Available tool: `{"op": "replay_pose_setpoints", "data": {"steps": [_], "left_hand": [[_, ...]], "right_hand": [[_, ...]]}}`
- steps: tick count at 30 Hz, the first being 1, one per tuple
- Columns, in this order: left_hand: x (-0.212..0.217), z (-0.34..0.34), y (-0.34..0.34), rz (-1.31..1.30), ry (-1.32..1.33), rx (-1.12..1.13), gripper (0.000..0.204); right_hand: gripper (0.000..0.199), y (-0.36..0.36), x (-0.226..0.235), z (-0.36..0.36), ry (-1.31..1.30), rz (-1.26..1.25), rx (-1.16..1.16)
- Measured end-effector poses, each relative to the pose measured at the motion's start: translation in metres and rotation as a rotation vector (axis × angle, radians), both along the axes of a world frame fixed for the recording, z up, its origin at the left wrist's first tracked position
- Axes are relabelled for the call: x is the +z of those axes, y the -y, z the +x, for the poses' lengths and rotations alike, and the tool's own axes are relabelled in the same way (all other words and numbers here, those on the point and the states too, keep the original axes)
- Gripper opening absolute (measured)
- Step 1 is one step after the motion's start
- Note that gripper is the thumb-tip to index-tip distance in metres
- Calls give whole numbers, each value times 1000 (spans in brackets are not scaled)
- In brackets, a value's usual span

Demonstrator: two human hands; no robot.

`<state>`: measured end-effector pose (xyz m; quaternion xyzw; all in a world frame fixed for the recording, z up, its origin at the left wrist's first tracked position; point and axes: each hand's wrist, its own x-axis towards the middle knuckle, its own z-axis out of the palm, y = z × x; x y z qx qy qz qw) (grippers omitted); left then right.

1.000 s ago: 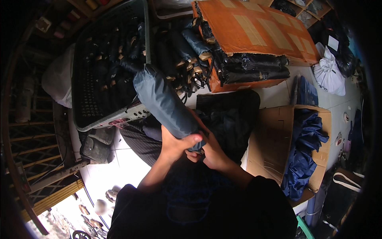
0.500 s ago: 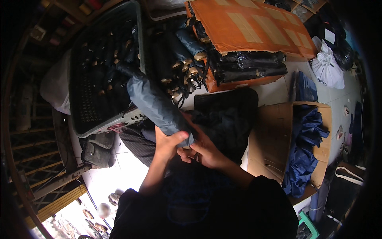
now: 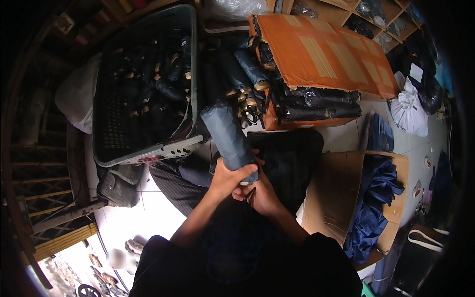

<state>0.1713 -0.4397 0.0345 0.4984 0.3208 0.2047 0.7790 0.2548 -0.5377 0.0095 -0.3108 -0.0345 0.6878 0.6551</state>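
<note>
Above my lap I hold a folded umbrella (image 3: 225,131) in a slate-blue cover, tilted with its far end up and to the left. My left hand (image 3: 230,177) wraps its near end, thumb laid along the cover. At the same end my right hand (image 3: 261,190) grips from the right and below; some of its fingers are hidden. Beyond it, several similar folded umbrellas (image 3: 250,67) with tan handle ends lie in a pile. A dark plastic basket (image 3: 99,121) at the left holds many more dark bundles.
An orange taped carton (image 3: 326,57) with black wrapped bundles stands at the back right. To my right, an open brown cardboard box (image 3: 329,193) contains crumpled navy fabric (image 3: 371,213). A white tied bag (image 3: 409,106) sits farther right. A grey pouch (image 3: 118,187) lies left of my knee.
The umbrella has swung more upright, its far end moving right and away from the basket. Both hands have shifted slightly right and keep their hold. The whole view has tilted a little.
</note>
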Motion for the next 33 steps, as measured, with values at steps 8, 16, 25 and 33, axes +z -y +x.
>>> {"op": "replay_pose_setpoints", "data": {"steps": [8,16,25,33], "left_hand": [[-11,10,-25,-34,-133,-15,32],[-19,20,-50,41,-164,-29,67],[-105,-28,-21,869,-357,161,29],[-162,-84,-10,1009,-807,-151,41]], "right_hand": [[42,-32,-27,8,84,58,-33],[38,-78,-52,33,317,-7,-154],[43,-200,-69,81,432,-33,-298],[35,-160,-69,82,754,-111,-96]]}}
